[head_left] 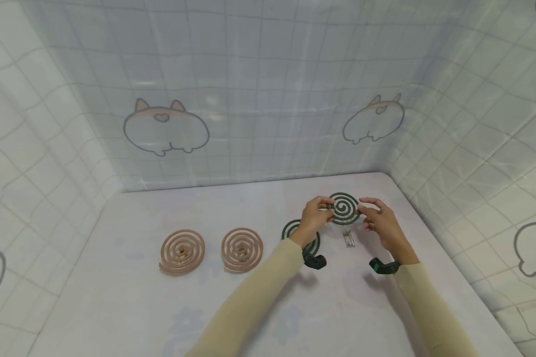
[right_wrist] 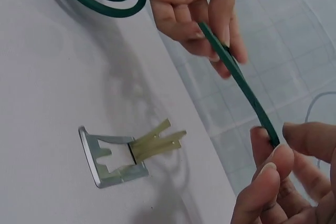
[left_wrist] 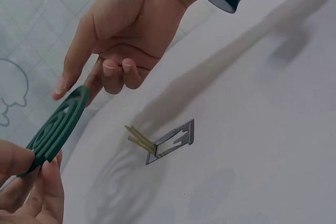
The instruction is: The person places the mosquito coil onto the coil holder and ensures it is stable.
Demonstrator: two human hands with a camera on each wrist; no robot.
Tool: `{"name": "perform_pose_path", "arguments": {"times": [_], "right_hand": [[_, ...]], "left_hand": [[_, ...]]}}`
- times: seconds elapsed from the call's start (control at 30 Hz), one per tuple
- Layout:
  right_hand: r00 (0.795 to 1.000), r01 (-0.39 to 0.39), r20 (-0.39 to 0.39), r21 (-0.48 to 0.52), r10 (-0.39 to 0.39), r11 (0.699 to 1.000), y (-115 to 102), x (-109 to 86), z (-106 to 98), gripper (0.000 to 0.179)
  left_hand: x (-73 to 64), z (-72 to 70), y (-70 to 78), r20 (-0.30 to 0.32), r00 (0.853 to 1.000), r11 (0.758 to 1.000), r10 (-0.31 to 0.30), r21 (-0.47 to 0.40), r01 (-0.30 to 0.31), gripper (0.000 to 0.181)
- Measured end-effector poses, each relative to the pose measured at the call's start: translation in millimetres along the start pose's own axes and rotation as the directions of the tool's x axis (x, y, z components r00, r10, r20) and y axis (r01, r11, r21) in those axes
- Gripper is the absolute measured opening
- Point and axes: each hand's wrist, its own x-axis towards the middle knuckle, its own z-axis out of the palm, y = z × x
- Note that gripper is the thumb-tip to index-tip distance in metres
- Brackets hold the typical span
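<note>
A green mosquito coil [head_left: 344, 208] is held up above the table, seen nearly edge-on in the right wrist view. My left hand [head_left: 314, 215] pinches its left edge between thumb and fingers. At the opposite edge, my right hand [head_left: 381, 223] has thumb and fingertips on the rim. Below the coil, a small metal coil stand [right_wrist: 115, 156] lies flat, with its narrow prongs [left_wrist: 140, 140] bent upward. Another green mosquito coil [head_left: 289, 229] lies on the table, partly hidden under my left wrist.
Two brown coils, a left one [head_left: 182, 252] and a right one [head_left: 242, 250], lie left of my left arm. The white table [head_left: 129, 297] meets tile-patterned curtains [head_left: 250, 163] at its back and sides. Dark devices are strapped to both wrists.
</note>
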Motion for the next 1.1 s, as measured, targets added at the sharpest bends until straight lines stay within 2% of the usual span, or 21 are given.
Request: {"name": "perform_pose_path", "arguments": {"times": [0.33,0.43,0.67,0.97,1.1], "right_hand": [[0.996,0.042,0.079,-0.030,-0.040,0.999,1.7,-1.9,-3.0,0.042],[0.996,0.043,0.080,-0.031,-0.040,0.999,2.9,-4.5,-4.0,0.042],[0.997,0.051,0.053,0.036,-0.053,0.998,5.3,-11.4,-4.5,0.040],[0.997,0.033,0.067,0.113,-0.041,0.993,11.3,-21.8,-4.1,0.039],[0.996,0.029,0.076,0.113,-0.037,0.993,15.3,-24.7,-5.4,0.034]], "left_hand": [[-1.9,-2.9,1.7,0.103,0.995,0.999,-0.017,0.042,0.012,0.018],[-3.3,-2.4,2.6,0.114,0.994,0.999,-0.007,0.039,0.003,0.018],[-9.1,-1.9,4.0,0.155,0.988,0.999,0.009,0.039,-0.015,0.022],[-14.0,-3.6,-1.2,0.134,0.991,0.997,0.004,0.073,-0.014,0.025],[-15.7,-3.7,-0.5,0.119,0.993,0.994,0.007,0.104,-0.020,0.025]]}}
